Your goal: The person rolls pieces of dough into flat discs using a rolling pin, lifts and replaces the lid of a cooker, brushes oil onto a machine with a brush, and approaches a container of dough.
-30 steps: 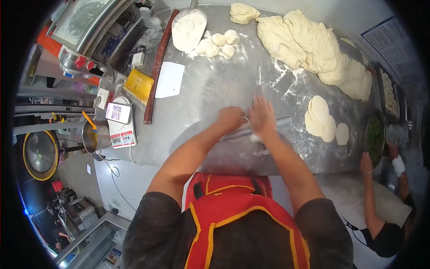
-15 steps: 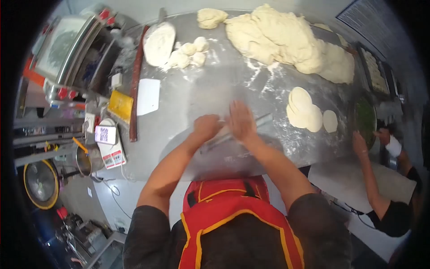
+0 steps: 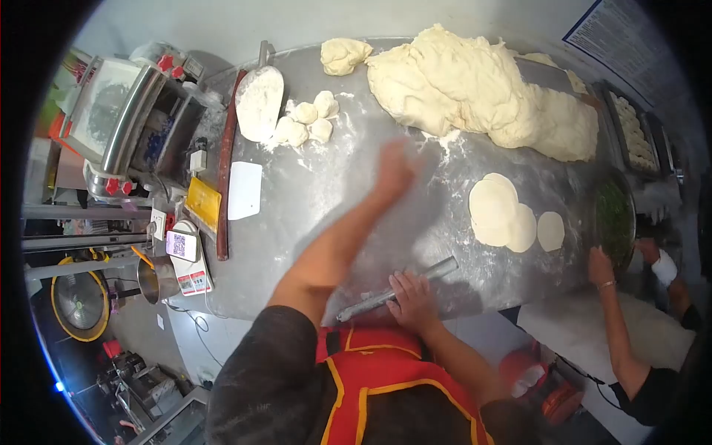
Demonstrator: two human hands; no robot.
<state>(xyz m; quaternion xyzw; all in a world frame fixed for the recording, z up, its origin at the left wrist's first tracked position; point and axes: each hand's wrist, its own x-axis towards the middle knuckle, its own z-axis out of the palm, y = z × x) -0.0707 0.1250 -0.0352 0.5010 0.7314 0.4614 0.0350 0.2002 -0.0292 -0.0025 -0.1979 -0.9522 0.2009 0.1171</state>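
Observation:
My right hand (image 3: 414, 300) is closed over a grey rolling pin (image 3: 443, 268) that lies aslant near the table's front edge. Farther forward, over the middle of the floured metal table (image 3: 311, 237), my left hand (image 3: 395, 169) is stretched out. Motion smears its fingers, so any thing in them cannot be made out. To its right lie several thin rolled dough rounds (image 3: 493, 211), some overlapping and one apart (image 3: 550, 231). Small dough balls (image 3: 305, 113) sit to its left beside a floury scoop (image 3: 259, 104). A big dough mass (image 3: 460, 81) lies beyond.
A long brown stick (image 3: 228, 163), a white sheet (image 3: 245, 190), a yellow box (image 3: 202, 202) and a scale (image 3: 191, 271) line the left side. At the right, another person's hands (image 3: 602, 265) touch a bowl of green filling (image 3: 614, 215). A tray (image 3: 630, 133) stands behind it.
My left hand has gone from the rolling pin forward over the table. My right hand and the pin have come back toward my body. The view has shifted slightly.

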